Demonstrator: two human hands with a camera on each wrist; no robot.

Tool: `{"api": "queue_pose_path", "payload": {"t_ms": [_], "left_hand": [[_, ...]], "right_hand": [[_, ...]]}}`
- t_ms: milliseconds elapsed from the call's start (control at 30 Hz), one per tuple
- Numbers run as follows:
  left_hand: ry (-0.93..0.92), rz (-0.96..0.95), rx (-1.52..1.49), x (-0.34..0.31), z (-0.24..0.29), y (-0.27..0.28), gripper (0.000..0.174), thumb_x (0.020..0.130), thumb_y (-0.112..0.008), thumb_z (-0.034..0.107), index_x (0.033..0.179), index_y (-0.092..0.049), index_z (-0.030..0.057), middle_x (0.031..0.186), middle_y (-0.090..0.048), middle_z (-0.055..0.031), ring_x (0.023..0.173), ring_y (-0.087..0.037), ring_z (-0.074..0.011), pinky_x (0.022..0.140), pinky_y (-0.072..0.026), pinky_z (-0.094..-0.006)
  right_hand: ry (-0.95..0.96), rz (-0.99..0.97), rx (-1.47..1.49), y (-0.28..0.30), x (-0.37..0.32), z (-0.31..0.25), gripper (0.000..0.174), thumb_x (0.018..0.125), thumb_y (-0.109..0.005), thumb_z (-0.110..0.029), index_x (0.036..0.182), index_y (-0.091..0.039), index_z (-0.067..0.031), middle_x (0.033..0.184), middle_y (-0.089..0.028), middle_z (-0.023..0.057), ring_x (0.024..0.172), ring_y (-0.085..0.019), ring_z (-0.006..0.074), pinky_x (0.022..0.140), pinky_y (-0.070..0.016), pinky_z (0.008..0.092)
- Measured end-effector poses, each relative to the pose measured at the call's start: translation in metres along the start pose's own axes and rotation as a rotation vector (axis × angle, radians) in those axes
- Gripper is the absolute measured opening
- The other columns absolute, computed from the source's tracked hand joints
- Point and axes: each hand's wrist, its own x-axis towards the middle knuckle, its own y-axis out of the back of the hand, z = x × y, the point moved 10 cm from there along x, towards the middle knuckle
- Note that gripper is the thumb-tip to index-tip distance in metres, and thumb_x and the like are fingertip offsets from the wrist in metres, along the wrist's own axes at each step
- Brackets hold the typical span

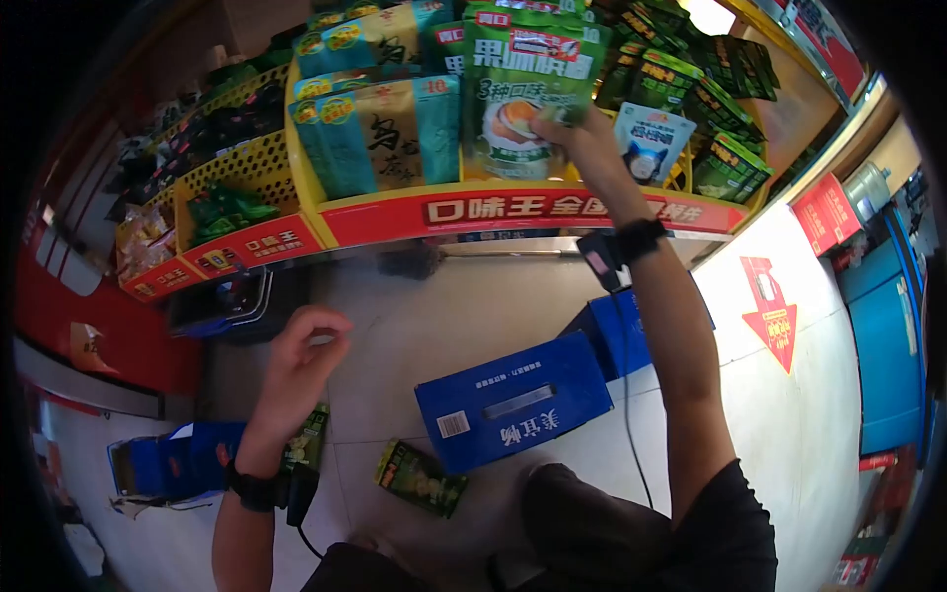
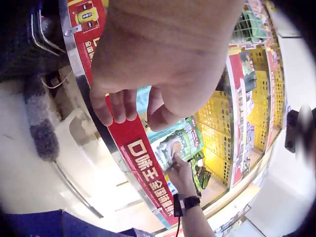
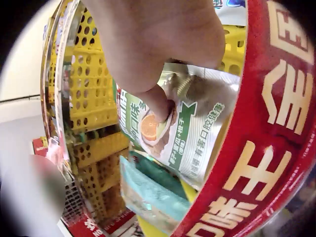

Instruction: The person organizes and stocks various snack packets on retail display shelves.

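Note:
At the front of the yellow shelf bin stands a green and white pouch (image 1: 513,89), which my right hand (image 1: 597,163) grips at its right side. The thumb of that right hand (image 3: 163,39) lies across the picture on the pouch (image 3: 173,133); its other fingers are mostly hidden. My left hand (image 1: 301,365) hangs in the air before the shelf, fingers loosely curled and holding nothing. In the left wrist view, the left hand (image 2: 158,64) is large in front of the red shelf strip (image 2: 143,163). Teal pouches (image 1: 380,133) stand left of the green one.
Blue cartons (image 1: 513,400) and a green packet (image 1: 419,479) lie on the floor below. Another blue box (image 1: 178,462) is at the lower left. A small light blue packet (image 1: 651,143) and more green packets (image 1: 730,168) sit to the right on the shelf.

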Motion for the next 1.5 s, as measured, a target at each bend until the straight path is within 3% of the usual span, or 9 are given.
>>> {"api": "queue_pose_path", "payload": {"t_ms": [100, 300, 400, 567, 800, 933, 1133, 1333, 1500], "left_hand": [[-0.038, -0.04, 0.045, 0.0, 0.014, -0.008, 0.018, 0.088, -0.06, -0.006, 0.104, -0.061, 0.0035, 0.114, -0.052, -0.0057, 0.105, -0.055, -0.0141, 0.086, -0.0476, -0.0262], [0.014, -0.098, 0.097, -0.01, 0.009, -0.012, 0.02, 0.086, -0.06, -0.006, 0.103, -0.061, 0.0035, 0.115, -0.053, -0.0063, 0.106, -0.054, -0.0132, 0.086, -0.0445, -0.0255], [0.038, -0.108, 0.121, -0.012, -0.004, -0.012, 0.019, 0.087, -0.06, -0.006, 0.103, -0.061, 0.003, 0.115, -0.053, -0.0059, 0.102, -0.055, -0.0122, 0.082, -0.0454, -0.024], [0.037, -0.169, 0.137, -0.01, -0.013, -0.018, 0.018, 0.087, -0.061, -0.005, 0.103, -0.061, 0.0031, 0.112, -0.052, -0.005, 0.099, -0.055, -0.0104, 0.078, -0.046, -0.0229], [0.058, -0.265, 0.187, -0.005, -0.014, -0.045, 0.018, 0.086, -0.063, 0.001, 0.104, -0.061, 0.0068, 0.112, -0.052, -0.0053, 0.096, -0.058, -0.0136, 0.079, -0.0479, -0.0261], [0.033, -0.289, 0.234, -0.004, -0.007, -0.05, 0.018, 0.087, -0.063, 0.002, 0.104, -0.061, 0.0068, 0.112, -0.053, -0.0052, 0.096, -0.058, -0.0139, 0.079, -0.0479, -0.0269], [0.142, -0.216, 0.128, -0.012, -0.04, -0.024, 0.018, 0.087, -0.063, 0.004, 0.105, -0.061, 0.0067, 0.111, -0.053, -0.0055, 0.094, -0.059, -0.0133, 0.08, -0.0482, -0.0273], [0.315, -0.244, 0.212, -0.032, -0.093, -0.001, 0.017, 0.088, -0.063, 0.007, 0.105, -0.062, 0.0046, 0.11, -0.057, -0.0062, 0.094, -0.06, -0.0142, 0.081, -0.0493, -0.0297], [0.279, -0.276, 0.33, -0.044, -0.121, 0.015, 0.022, 0.09, -0.063, 0.012, 0.109, -0.062, 0.0015, 0.104, -0.064, -0.0086, 0.092, -0.063, -0.016, 0.081, -0.0508, -0.0326]], "right_hand": [[0.107, 0.11, 0.161, 0.008, -0.001, 0.008, 0.037, 0.081, -0.077, -0.015, 0.111, -0.063, 0.0026, 0.098, -0.069, 0.0091, 0.085, -0.065, 0.0203, 0.079, -0.0518, 0.0339], [0.458, 0.289, -0.479, 0.023, -0.028, -0.037, 0.042, 0.075, -0.078, -0.009, 0.11, -0.06, 0.0063, 0.128, -0.049, 0.0237, 0.112, -0.055, 0.0387, 0.091, -0.0494, 0.0402], [0.383, 0.301, -0.546, 0.021, -0.036, -0.023, 0.041, 0.075, -0.078, -0.009, 0.107, -0.059, 0.0079, 0.129, -0.047, 0.0244, 0.112, -0.054, 0.0395, 0.089, -0.0494, 0.0407], [0.125, 0.11, -0.559, 0.012, -0.039, 0.004, 0.035, 0.081, -0.075, -0.012, 0.109, -0.062, 0.0043, 0.089, -0.072, 0.0151, 0.081, -0.069, 0.0335, 0.078, -0.0531, 0.0379], [-0.039, -0.047, 0.04, 0.013, -0.022, 0.024, 0.044, 0.08, -0.076, -0.019, 0.112, -0.059, 0.0058, 0.103, -0.069, 0.0218, 0.094, -0.068, 0.0303, 0.084, -0.0503, 0.0381], [0.007, -0.096, -0.326, 0.007, -0.037, 0.011, 0.036, 0.082, -0.07, -0.013, 0.111, -0.058, 0.0059, 0.105, -0.067, 0.0231, 0.097, -0.065, 0.0366, 0.086, -0.0493, 0.0411], [0.365, 0.461, -0.638, 0.046, -0.06, -0.029, 0.018, 0.079, -0.067, -0.006, 0.094, -0.064, 0.004, 0.115, -0.057, 0.0204, 0.105, -0.06, 0.0367, 0.086, -0.0528, 0.04], [0.215, 0.511, -0.676, 0.072, -0.058, -0.006, 0.021, 0.084, -0.066, -0.017, 0.091, -0.067, 0.0025, 0.115, -0.058, 0.0213, 0.106, -0.056, 0.0382, 0.092, -0.0456, 0.0424], [0.472, 0.34, -0.757, 0.053, -0.048, 0.019, 0.02, 0.088, -0.064, -0.017, 0.097, -0.065, 0.0016, 0.098, -0.063, 0.0199, 0.092, -0.061, 0.0361, 0.084, -0.0462, 0.0436]]}}
